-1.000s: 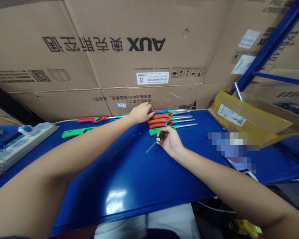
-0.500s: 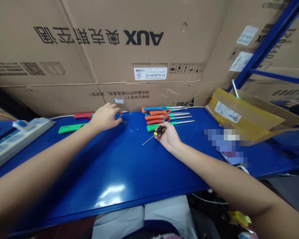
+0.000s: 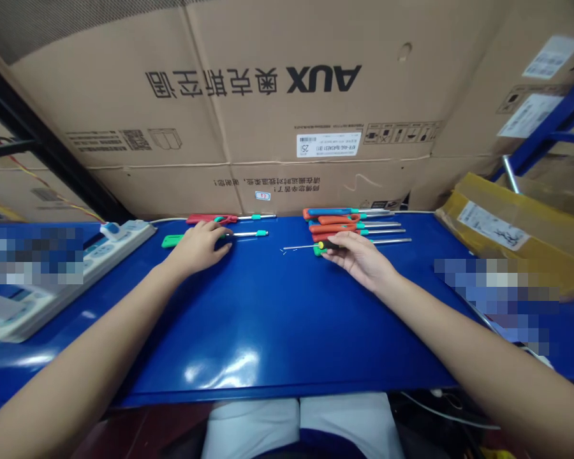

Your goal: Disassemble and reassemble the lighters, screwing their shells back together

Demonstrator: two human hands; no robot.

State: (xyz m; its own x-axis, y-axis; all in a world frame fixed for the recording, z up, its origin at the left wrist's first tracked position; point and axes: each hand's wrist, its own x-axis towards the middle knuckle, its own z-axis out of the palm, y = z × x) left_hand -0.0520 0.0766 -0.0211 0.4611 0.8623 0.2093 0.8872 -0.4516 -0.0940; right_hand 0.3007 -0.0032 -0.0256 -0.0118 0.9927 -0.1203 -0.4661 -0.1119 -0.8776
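My left hand (image 3: 198,245) rests on a green-handled lighter (image 3: 172,240) lying on the blue table (image 3: 268,319), fingers curled over its middle. Behind it lies a red-handled lighter (image 3: 210,218). My right hand (image 3: 358,255) pinches a small screwdriver (image 3: 310,246) with a black and yellow handle, its thin shaft pointing left. Just beyond that hand sits a row of several orange, red, blue and green lighters (image 3: 344,223) with metal tubes pointing right.
Large cardboard boxes (image 3: 287,108) wall off the back of the table. A white power strip (image 3: 76,268) lies at the left. An open yellow-brown carton (image 3: 507,229) sits at the right, next to a blue shelf post (image 3: 545,127). Tiny bits (image 3: 283,250) lie mid-table.
My left hand left the row of lighters, swept left and came down on the green lighter. My right hand turned the screwdriver so its shaft lies level, pointing left.
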